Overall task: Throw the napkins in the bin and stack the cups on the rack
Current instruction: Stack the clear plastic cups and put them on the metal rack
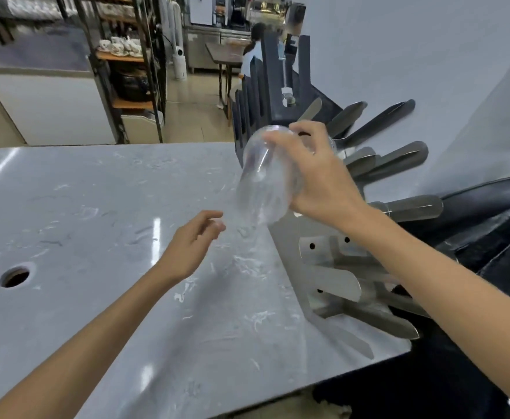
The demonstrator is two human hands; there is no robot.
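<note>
Cups on the rack: one clear cup in hand at present, tilted, held over the right part of the worktop and just beside the rack; not yet seated on any peg. Left to right: worktop, grey marbled stone, polished and glossy, with a round hole cut near its left edge; left hand, released, fingers loosely curled, holding nothing, hovering just below the cup; cup, thin transparent plastic, smooth, cylindrical with a domed closed end, blurred in part; right hand, grasping the cup around its wall from above; rack, brushed metal, flat blunt-tipped pegs fanning outward; bin, dark, glossy liner, at far right. No napkins visible. Risks, as judged: slick thin wall may slip or buckle under grip; a peg tip may catch the rim and knock the cup aside; a light cup may not seat.
</note>
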